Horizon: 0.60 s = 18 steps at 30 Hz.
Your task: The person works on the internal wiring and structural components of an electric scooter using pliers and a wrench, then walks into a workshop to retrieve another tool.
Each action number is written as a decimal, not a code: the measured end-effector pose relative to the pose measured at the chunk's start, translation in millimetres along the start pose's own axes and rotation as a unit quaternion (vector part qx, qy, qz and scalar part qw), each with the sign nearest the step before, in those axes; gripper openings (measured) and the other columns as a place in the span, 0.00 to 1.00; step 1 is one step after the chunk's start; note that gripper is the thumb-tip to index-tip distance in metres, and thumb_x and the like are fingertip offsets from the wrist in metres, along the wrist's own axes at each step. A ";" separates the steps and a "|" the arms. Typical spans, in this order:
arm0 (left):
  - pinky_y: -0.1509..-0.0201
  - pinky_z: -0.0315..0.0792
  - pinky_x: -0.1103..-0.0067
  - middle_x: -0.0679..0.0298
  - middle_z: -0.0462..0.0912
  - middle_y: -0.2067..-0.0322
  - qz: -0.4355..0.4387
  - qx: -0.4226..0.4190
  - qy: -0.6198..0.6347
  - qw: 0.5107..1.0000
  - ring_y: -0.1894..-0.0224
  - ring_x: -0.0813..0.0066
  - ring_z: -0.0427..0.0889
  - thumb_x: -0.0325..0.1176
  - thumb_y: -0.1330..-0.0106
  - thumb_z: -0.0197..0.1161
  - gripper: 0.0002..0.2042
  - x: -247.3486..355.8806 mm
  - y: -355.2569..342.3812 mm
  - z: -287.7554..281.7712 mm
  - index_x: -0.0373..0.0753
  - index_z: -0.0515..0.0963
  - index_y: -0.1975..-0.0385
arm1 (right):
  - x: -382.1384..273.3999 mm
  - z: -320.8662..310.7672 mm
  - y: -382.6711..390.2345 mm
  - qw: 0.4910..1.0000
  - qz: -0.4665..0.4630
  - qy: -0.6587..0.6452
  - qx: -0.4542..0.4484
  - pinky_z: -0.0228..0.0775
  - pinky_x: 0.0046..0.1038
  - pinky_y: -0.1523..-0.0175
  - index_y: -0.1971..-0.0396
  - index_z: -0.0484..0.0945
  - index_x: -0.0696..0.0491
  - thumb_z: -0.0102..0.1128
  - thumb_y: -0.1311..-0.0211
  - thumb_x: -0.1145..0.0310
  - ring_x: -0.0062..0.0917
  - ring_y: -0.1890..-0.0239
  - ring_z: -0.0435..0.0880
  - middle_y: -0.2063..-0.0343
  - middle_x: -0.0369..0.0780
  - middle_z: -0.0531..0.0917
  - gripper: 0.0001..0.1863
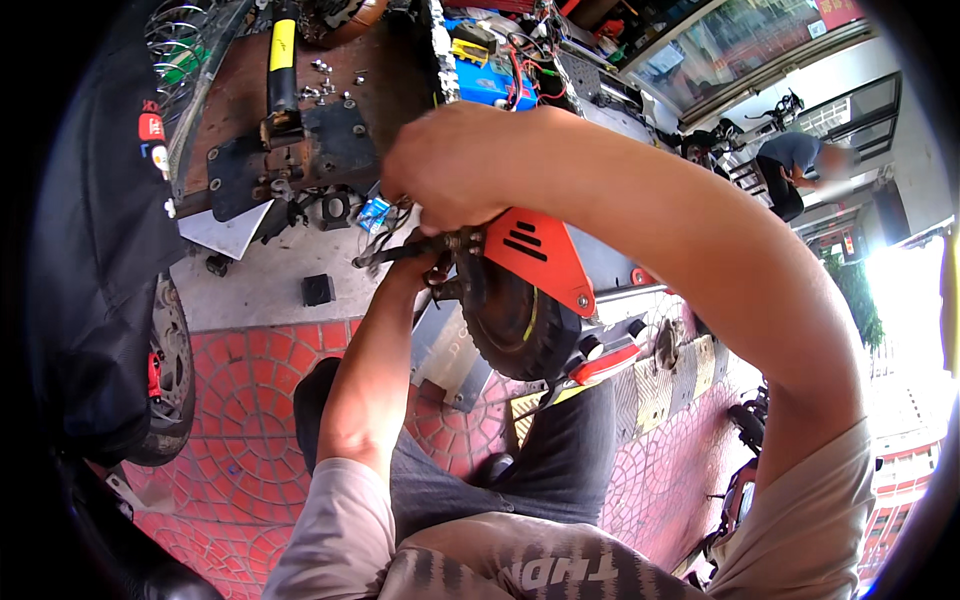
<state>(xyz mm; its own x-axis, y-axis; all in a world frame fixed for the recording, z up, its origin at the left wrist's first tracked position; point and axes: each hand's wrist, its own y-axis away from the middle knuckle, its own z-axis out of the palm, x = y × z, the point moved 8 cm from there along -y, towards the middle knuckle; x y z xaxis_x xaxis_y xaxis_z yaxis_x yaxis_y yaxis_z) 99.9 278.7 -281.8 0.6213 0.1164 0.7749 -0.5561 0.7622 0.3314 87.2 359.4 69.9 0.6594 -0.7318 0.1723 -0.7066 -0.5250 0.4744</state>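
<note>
A scooter's rear end sits before me, with a knobby black tyre [512, 318] and a red side plate [540, 258] with dark slots. My right hand [440, 165] is closed above the wheel's hub, its arm reaching across from the right. What its fingers grip is hidden. Below it, my left hand [412, 268] is beside the hub, close to a dark rod-shaped part [398, 250]; most of its fingers are hidden. Thin dark wires [392, 220] hang next to the right hand.
A brown bench [225, 110] holds loose bolts [322, 82] and a black-and-yellow tube [283, 60]. Behind lies a blue battery pack [492, 85] among wires. A small black block [318, 290] rests on the ground. At left stands another wheel [170, 370]; a person [790, 165] sits far right.
</note>
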 end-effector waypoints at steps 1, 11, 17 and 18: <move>0.83 0.71 0.79 0.72 0.80 0.78 -0.001 -0.002 0.000 1.000 0.82 0.79 0.77 0.39 0.25 0.60 0.06 1.0 -1.3 -1.0 0.48 0.79 0.57 | -4.6 -6.4 -8.7 0.998 0.024 0.038 -0.039 0.78 0.40 0.46 0.45 0.83 0.51 0.66 0.39 0.65 0.43 0.49 0.86 0.57 0.45 0.87 0.21; 0.87 0.60 0.80 0.72 0.76 0.83 0.004 0.047 -0.058 0.997 0.87 0.80 0.71 0.44 0.25 0.59 0.13 8.9 14.7 -4.1 0.46 0.78 0.72 | 9.5 2.2 -22.5 0.985 0.096 0.098 -0.104 0.83 0.40 0.58 0.58 0.88 0.55 0.64 0.41 0.71 0.40 0.55 0.90 0.59 0.45 0.89 0.12; 0.88 0.57 0.75 0.69 0.73 0.88 -0.011 0.114 -0.193 0.974 0.91 0.79 0.68 0.40 0.25 0.58 0.16 7.5 17.6 -7.6 0.44 0.76 0.78 | 14.0 47.9 -30.0 0.979 0.075 0.154 -0.115 0.83 0.38 0.59 0.59 0.89 0.53 0.66 0.45 0.69 0.37 0.55 0.90 0.60 0.43 0.90 0.13; 0.88 0.57 0.75 0.68 0.73 0.88 -0.022 0.121 -0.242 0.962 0.90 0.79 0.68 0.39 0.25 0.58 0.16 8.0 16.1 -5.6 0.43 0.76 0.78 | 18.5 58.8 -27.3 0.973 0.084 0.155 -0.145 0.83 0.38 0.59 0.59 0.89 0.53 0.66 0.45 0.69 0.37 0.55 0.90 0.60 0.43 0.90 0.13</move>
<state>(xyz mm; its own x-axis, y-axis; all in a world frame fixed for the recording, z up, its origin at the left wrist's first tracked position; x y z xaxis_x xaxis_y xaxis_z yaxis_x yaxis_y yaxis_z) 99.0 295.4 -273.2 0.3498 -0.2682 0.8976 -0.6830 0.5828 0.4403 103.6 334.6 9.4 0.6177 -0.6067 0.5003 -0.7390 -0.2305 0.6330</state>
